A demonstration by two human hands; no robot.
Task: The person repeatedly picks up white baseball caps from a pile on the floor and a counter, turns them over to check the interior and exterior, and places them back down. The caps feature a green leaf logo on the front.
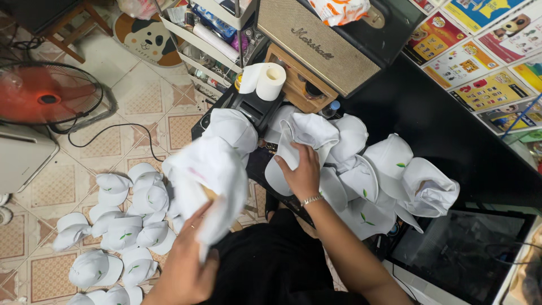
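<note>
The left hand (186, 265) is closed around a white fabric cap (206, 175), held up over the lap and blurred, so it's hard to say which way the brim points. The right hand (302, 172) lies flat with fingers spread on another white cotton cap (307, 133) on top of the pile of white caps with small green leaf marks (384, 181) — pressing down, not gripping, as far as I can tell.

If I had to judge the handling here: keep that right palm steady on the pile so the heap doesn't slide off the edge, and hold the lifted cap by the crown rather than the brim so it doesn't crease.

The pile sits on a black glossy tabletop (440, 130), crowded by a black machine (254, 107) with a white paper roll (270, 81) on it, and a dark flat screen (457, 248) to the right. Behind is a tan-fronted speaker box (316, 51).

Down on the patterned tile floor (147, 96) there's a second batch of white caps laid out on the floor (121, 226), plus a red-bladed floor fan (48, 93) and a wire shelf cart (209, 34). Colourful posters (480, 56) cover the wall.
</note>
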